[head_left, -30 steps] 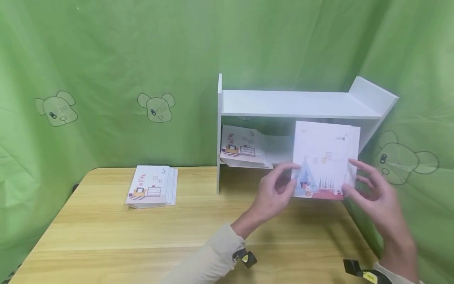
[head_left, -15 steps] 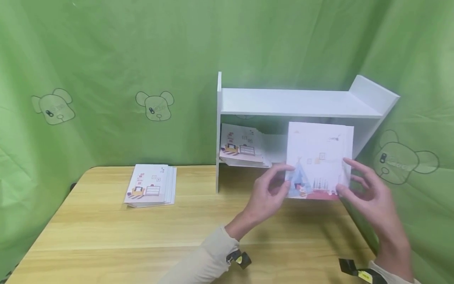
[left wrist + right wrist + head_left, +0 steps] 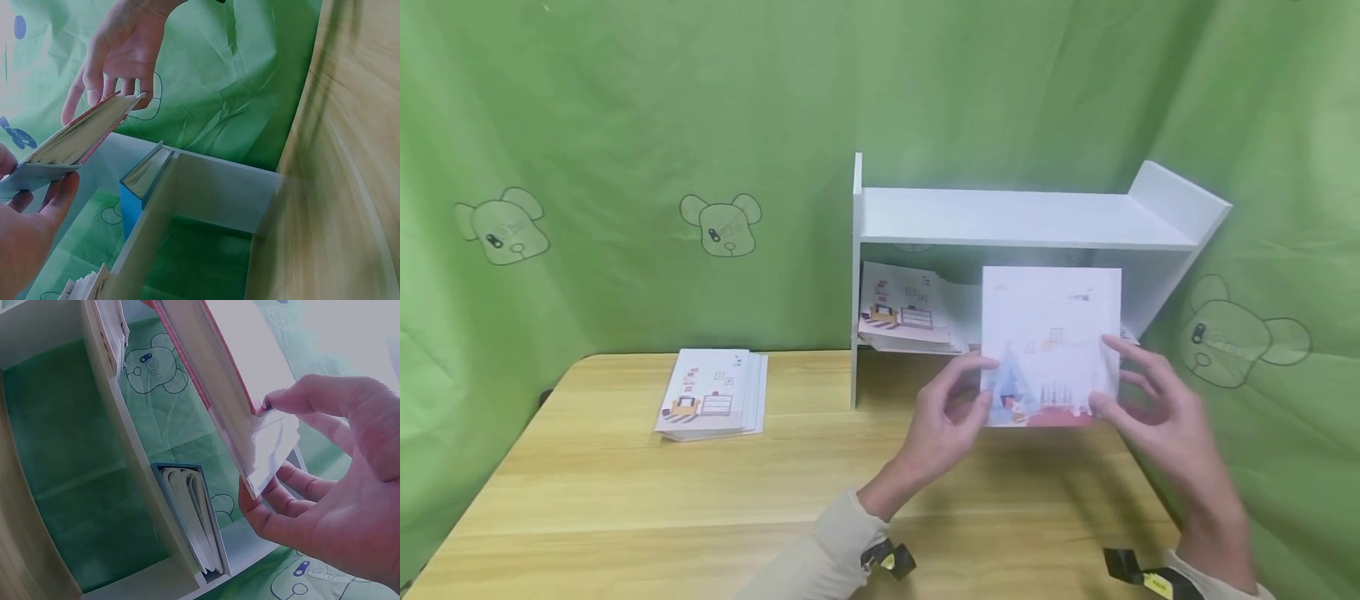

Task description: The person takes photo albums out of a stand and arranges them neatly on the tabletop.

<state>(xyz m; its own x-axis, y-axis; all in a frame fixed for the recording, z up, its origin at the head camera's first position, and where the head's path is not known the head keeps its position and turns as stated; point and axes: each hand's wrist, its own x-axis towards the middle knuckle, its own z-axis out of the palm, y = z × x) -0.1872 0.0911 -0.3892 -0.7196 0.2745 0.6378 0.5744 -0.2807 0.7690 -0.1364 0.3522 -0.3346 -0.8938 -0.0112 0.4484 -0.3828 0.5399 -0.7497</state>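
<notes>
1. Print on the book (image 3: 1051, 333) is too blurred to read.
2. Lettering on the green curtain (image 3: 797, 92) is hard to make out.
3. Left hand (image 3: 938, 423) and right hand (image 3: 1171, 423) pinch the book's side edges in front of the white shelf (image 3: 1022, 218), which it partly hides.

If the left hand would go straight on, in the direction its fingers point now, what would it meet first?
First, the book, which the left hand holds by its edge. Beyond that, the shelf seems next, though depth is unclear.
</notes>
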